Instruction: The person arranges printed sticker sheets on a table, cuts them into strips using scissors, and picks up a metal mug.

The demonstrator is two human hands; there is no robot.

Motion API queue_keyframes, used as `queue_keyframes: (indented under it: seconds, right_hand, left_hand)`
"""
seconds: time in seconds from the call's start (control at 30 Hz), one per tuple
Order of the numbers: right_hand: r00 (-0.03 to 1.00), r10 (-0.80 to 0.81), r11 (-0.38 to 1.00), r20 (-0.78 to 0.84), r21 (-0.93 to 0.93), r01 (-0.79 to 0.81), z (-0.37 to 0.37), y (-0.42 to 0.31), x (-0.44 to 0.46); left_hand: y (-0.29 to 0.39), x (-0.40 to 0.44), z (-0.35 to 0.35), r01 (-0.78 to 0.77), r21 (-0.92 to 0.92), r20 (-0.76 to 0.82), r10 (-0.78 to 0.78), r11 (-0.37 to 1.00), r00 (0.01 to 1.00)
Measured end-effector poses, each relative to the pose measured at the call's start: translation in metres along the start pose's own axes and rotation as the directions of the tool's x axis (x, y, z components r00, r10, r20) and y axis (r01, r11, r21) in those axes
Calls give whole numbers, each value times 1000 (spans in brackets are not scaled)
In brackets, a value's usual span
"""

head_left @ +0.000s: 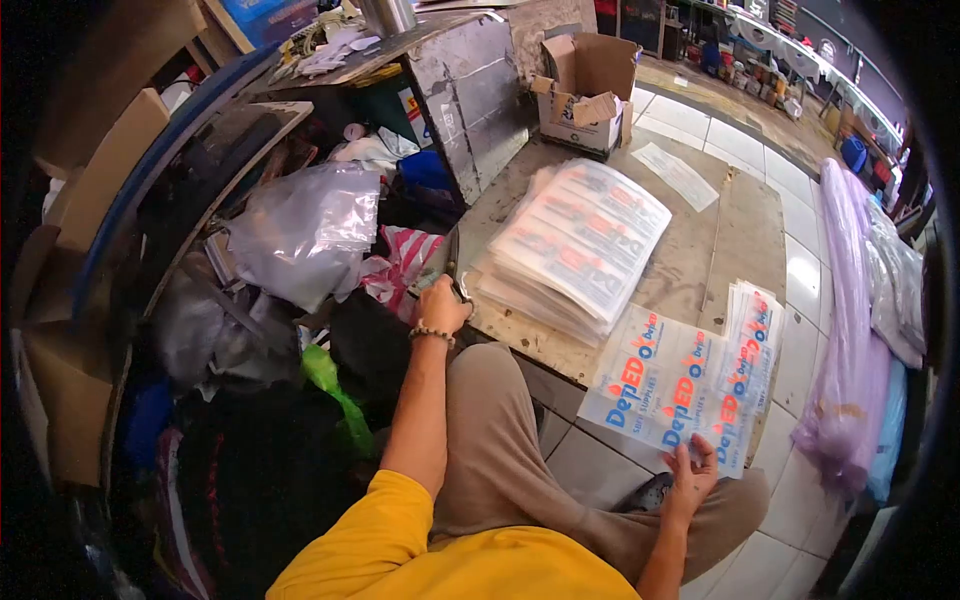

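Note:
My left hand [441, 306], with a beaded bracelet at its wrist, is closed at the near left edge of the low wooden board. Its fingers are around what look like scissors [463, 288], mostly hidden by the hand. My right hand [692, 474] pinches the lower edge of a translucent plastic sheet [640, 345] printed "DepED" in blue and red. That sheet overhangs the board's near edge. Beside and partly under it lie more printed sheets [755, 325]. A thick stack of printed sheets [590, 225] rests on the board between my hands, farther back.
The low wooden board [690, 250] carries an open cardboard box [585, 90] and a loose paper strip [676, 175] at its far end. Clear plastic bags [305, 230] and scraps crowd the left. Purple plastic-wrapped rolls [850, 330] stand on the tiled floor at right.

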State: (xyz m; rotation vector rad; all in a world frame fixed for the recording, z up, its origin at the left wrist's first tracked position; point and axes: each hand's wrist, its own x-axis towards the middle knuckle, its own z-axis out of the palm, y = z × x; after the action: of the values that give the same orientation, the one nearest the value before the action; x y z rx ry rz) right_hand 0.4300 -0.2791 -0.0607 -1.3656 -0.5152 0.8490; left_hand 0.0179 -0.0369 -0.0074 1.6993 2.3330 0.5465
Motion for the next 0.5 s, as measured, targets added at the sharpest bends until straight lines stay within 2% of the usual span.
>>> queue_keyframes:
  seconds: [0.03,0.07,0.13,0.17,0.2,0.27,0.33,0.4,0.43,0.47,0.5]
  right_hand:
    - [997,-76,993,8,-92,77,0,-3,3]
    - [988,-150,971,20,-184,151,-3,-8,6]
    - [966,-258,914,22,-320,252,-1,-25,5]
    - [956,-295,889,7,-364,277,2,-34,2]
    - [944,-331,862,-8,-409,299,4,-37,-1]
    - [955,-292,910,-47,-322,262,-3,-24,4]
    - [973,-216,952,-79,-237,192,-6,-12,4]
    - [976,-182,979,-116,-117,169,-5,-3,4]
    - [977,-163,986,-136,-57,156,-4,1,2]
    - [986,-130,989,-105,-81,122,-3,2,0]
    - [992,-99,990,-76,-105,91,-1,2,-3]
  left_hand:
    - [-7,-4,-4,-141,-17,-83,139,990,987]
    - [-15,-5,-10,-57,-227,24,64,972,998]
    - [-18,-9,-28,170,-576,269,-11,799,963]
    - [7,-33,-60,225,-639,295,-36,735,955]
    - [8,-42,-63,171,-688,260,19,706,965]
    - [1,-62,-61,72,-771,188,118,633,975]
    - [8,-88,-55,38,-908,166,276,418,947]
    - [24,-120,-59,197,-947,278,340,252,899]
    - [29,-128,-55,362,-929,363,381,78,850]
    - [37,-143,-56,328,-909,409,407,256,817]
    - [37,-155,-45,353,-866,489,449,354,748]
